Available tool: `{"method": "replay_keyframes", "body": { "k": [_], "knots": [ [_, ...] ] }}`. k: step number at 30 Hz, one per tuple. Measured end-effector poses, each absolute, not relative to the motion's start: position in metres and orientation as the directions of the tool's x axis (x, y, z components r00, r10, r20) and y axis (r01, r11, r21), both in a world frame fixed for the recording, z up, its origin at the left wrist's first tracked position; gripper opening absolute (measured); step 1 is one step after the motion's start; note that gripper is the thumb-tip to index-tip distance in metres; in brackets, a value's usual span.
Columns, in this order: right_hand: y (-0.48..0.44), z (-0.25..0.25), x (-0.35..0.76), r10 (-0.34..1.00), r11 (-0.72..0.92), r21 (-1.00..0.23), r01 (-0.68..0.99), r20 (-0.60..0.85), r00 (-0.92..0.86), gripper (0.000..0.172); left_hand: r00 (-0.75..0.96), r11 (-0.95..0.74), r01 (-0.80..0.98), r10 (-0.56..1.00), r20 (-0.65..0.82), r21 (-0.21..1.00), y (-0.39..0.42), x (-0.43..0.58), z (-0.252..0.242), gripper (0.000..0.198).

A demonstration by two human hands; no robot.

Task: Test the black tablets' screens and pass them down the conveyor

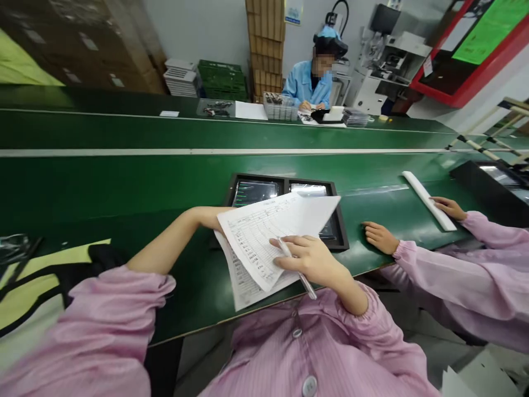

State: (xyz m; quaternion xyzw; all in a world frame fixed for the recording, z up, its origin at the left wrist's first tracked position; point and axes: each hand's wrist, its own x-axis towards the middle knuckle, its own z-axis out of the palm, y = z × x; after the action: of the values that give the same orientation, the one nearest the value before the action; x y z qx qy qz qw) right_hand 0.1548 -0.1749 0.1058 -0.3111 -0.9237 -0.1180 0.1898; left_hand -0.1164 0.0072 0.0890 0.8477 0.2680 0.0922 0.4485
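Observation:
My right hand (308,258) is closed around a silver pen (308,286), over a printed form (260,234) with handwritten entries. The form's upper sheet is raised and bent at its right side. Beneath it lies a second sheet (243,286), reaching toward the table's front edge. My left hand (211,216) goes in under the upper sheet from the left; its fingers are hidden by the paper. Behind and partly under the papers is a black tray (342,234) with two compartments, holding flat screen-like panels (256,191).
To the right, a co-worker's hands (380,237) rest on the green table (198,182), one on a white strip (427,199). Another black tray (487,184) stands farther right. Across the table, a person in blue (308,82) works beside clear trays (281,107). A yellow-and-black bag (45,281) lies left.

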Motion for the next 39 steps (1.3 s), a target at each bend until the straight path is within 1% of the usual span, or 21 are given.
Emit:
{"method": "replay_keyframes", "body": {
  "k": [2, 3, 5, 7, 10, 12, 16, 18, 19, 21, 23, 24, 26, 27, 28, 29, 30, 32, 34, 36, 39],
  "knots": [
    [-0.184, 0.101, 0.16, 0.536, 0.767, 0.077, 0.638, 0.471, -0.701, 0.021, 0.882, -0.429, 0.386, 0.431, -0.191, 0.817, 0.011, -0.114, 0.092, 0.057],
    [-0.188, 0.099, 0.16, 0.54, 0.754, 0.076, 0.652, 0.494, -0.682, 0.022, 0.881, -0.413, 0.391, 0.427, -0.204, 0.822, 0.012, -0.112, 0.092, 0.058],
    [-0.196, 0.092, 0.156, 0.532, 0.736, 0.104, 0.669, 0.523, -0.666, 0.022, 0.849, -0.38, 0.39, 0.502, -0.167, 0.839, 0.014, -0.105, 0.091, 0.063],
    [-0.2, 0.083, 0.146, 0.515, 0.727, 0.145, 0.671, 0.531, -0.672, 0.021, 0.827, -0.315, 0.389, 0.534, -0.178, 0.866, 0.016, -0.099, 0.09, 0.07],
    [-0.2, 0.067, 0.131, 0.513, 0.737, 0.174, 0.653, 0.485, -0.708, 0.022, 0.842, -0.228, 0.432, 0.448, -0.299, 0.873, 0.026, -0.094, 0.09, 0.08],
    [-0.197, 0.057, 0.124, 0.522, 0.747, 0.18, 0.64, 0.439, -0.732, 0.023, 0.839, -0.217, 0.48, 0.397, -0.372, 0.85, 0.036, -0.094, 0.092, 0.085],
    [-0.189, 0.043, 0.118, 0.569, 0.74, 0.167, 0.652, 0.362, -0.738, 0.024, 0.773, -0.214, 0.573, 0.461, -0.436, 0.791, 0.053, -0.092, 0.1, 0.078],
    [-0.188, 0.04, 0.115, 0.597, 0.737, 0.137, 0.662, 0.326, -0.733, 0.026, 0.766, -0.273, 0.597, 0.472, -0.436, 0.754, 0.055, -0.087, 0.102, 0.073],
    [-0.188, 0.038, 0.114, 0.599, 0.749, 0.104, 0.655, 0.315, -0.736, 0.026, 0.772, -0.322, 0.604, 0.465, -0.434, 0.729, 0.054, -0.083, 0.102, 0.071],
    [-0.187, 0.038, 0.119, 0.592, 0.781, -0.015, 0.624, 0.337, -0.732, 0.029, 0.786, -0.427, 0.605, 0.453, -0.42, 0.672, 0.049, -0.075, 0.103, 0.064],
    [-0.184, 0.04, 0.137, 0.651, 0.741, -0.19, 0.644, 0.439, -0.62, 0.042, 0.803, -0.509, 0.586, 0.471, -0.366, 0.631, 0.041, -0.07, 0.104, 0.053],
    [-0.181, 0.041, 0.152, 0.718, 0.666, -0.291, 0.687, 0.502, -0.483, 0.051, 0.816, -0.537, 0.565, 0.477, -0.327, 0.627, 0.037, -0.069, 0.106, 0.047],
    [-0.173, 0.044, 0.189, 0.825, 0.421, -0.52, 0.743, 0.56, -0.075, 0.067, 0.849, -0.568, 0.506, 0.462, -0.256, 0.649, 0.029, -0.069, 0.112, 0.037],
    [-0.168, 0.044, 0.207, 0.838, 0.307, -0.632, 0.712, 0.534, 0.112, 0.075, 0.864, -0.576, 0.475, 0.448, -0.229, 0.665, 0.027, -0.069, 0.116, 0.034],
    [-0.164, 0.044, 0.224, 0.853, 0.23, -0.732, 0.641, 0.469, 0.23, 0.08, 0.875, -0.58, 0.45, 0.438, -0.207, 0.679, 0.025, -0.07, 0.12, 0.031],
    [-0.161, 0.043, 0.237, 0.879, 0.177, -0.812, 0.556, 0.385, 0.282, 0.081, 0.882, -0.581, 0.432, 0.433, -0.188, 0.689, 0.024, -0.07, 0.123, 0.03],
    [-0.159, 0.041, 0.245, 0.911, 0.135, -0.872, 0.471, 0.296, 0.288, 0.077, 0.883, -0.582, 0.422, 0.437, -0.171, 0.695, 0.023, -0.069, 0.127, 0.029],
    [-0.157, 0.036, 0.25, 0.954, 0.062, -0.939, 0.338, 0.156, 0.257, 0.056, 0.876, -0.58, 0.418, 0.461, -0.141, 0.699, 0.024, -0.068, 0.132, 0.029],
    [-0.159, 0.031, 0.242, 0.953, 0.019, -0.962, 0.274, 0.101, 0.287, 0.04, 0.865, -0.571, 0.422, 0.487, -0.123, 0.704, 0.024, -0.067, 0.134, 0.031],
    [-0.161, 0.027, 0.233, 0.928, 0.015, -0.966, 0.259, 0.109, 0.356, 0.035, 0.851, -0.555, 0.429, 0.512, -0.114, 0.713, 0.023, -0.067, 0.134, 0.037],
    [-0.166, 0.025, 0.227, 0.89, 0.017, -0.965, 0.261, 0.134, 0.436, 0.034, 0.803, -0.52, 0.449, 0.592, -0.072, 0.726, 0.013, -0.072, 0.129, 0.044]
  ]
}}
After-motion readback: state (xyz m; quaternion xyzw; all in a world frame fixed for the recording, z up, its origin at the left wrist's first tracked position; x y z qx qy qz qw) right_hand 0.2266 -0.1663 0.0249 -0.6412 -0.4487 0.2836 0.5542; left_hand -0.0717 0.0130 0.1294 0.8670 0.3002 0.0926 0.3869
